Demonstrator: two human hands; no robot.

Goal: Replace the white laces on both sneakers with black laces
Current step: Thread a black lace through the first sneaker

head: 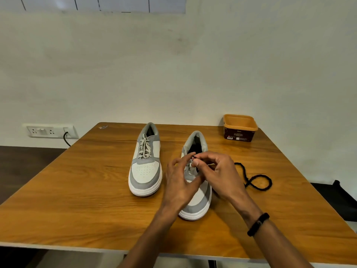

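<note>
Nearest the camera, two bare forearms reach in over the front edge of the wooden bench [77, 200], the right one wearing a black wristband [258, 224]. Both meet over the right sneaker [199, 202], a grey and white shoe standing on the bench with its toe toward the person and its heel toward the wall. The left hand [179, 182] lies over the forefoot of that shoe with its fingers spread and only loosely bent; whether they hold anything cannot be told. The right hand [218, 175] has its thumb and fingertips drawn together in a pinch on the tip of the black lace [258, 181], right over the shoe's eyelet area, where a bit of pale lacing shows beneath the fingers. From behind that hand the black lace runs out to the right and lies in a loose loop on the bench. Just to the left, apart from the hands, stands the left sneaker [144, 167], its white laces [144, 146] threaded and crossed up the front. Farther back, at the bench's right rear corner, sits an open orange tub [240, 127] with a dark label. On the wall beyond, low at left, is a white socket panel [50, 130] with a black cable plugged in.
</note>
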